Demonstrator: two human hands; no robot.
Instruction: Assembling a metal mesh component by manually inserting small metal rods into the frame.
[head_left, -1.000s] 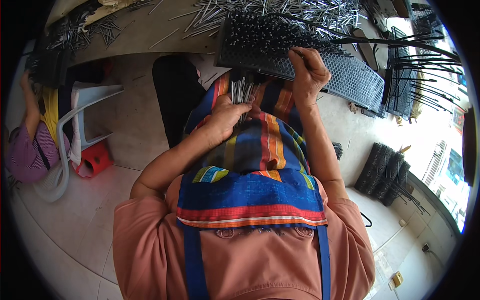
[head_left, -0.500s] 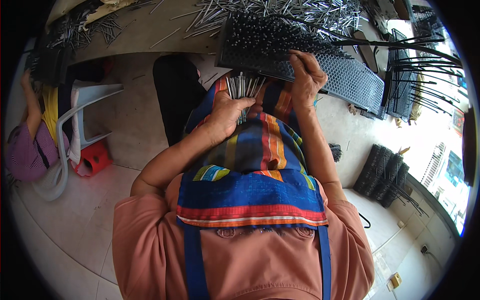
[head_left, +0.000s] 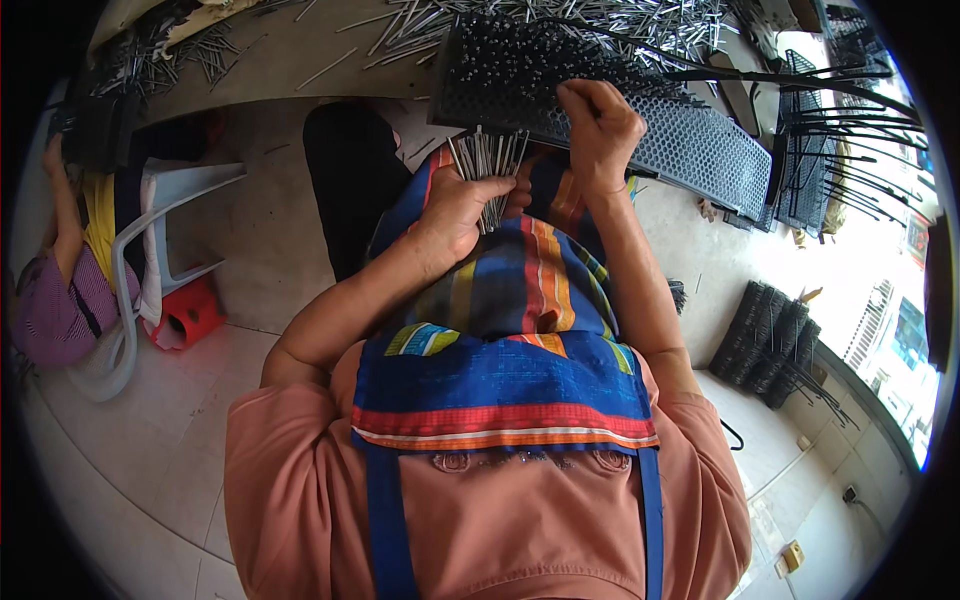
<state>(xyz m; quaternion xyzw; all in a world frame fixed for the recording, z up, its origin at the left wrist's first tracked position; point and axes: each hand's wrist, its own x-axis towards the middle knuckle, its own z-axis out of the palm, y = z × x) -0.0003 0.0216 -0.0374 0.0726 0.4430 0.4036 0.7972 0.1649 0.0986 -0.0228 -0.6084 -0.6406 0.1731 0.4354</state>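
Our left hand [head_left: 455, 215] has lifted its clenched bundle of metal pins [head_left: 487, 165] toward the perforated black panel [head_left: 690, 150]; our right hand [head_left: 600, 135] pinches one pin there. They look stiff, thin and slippery; best gripped mid-shaft.

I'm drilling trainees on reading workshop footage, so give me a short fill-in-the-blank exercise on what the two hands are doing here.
1. The left hand grips a bundle of thin metal ____.
2. The right hand rests its fingertips on the black perforated ____, which lies on the table.
3. A striped ____ in many colours covers the person's lap.
4. At the far left a white plastic ____ stands on the floor.

Missing words: pins; panel; apron; chair
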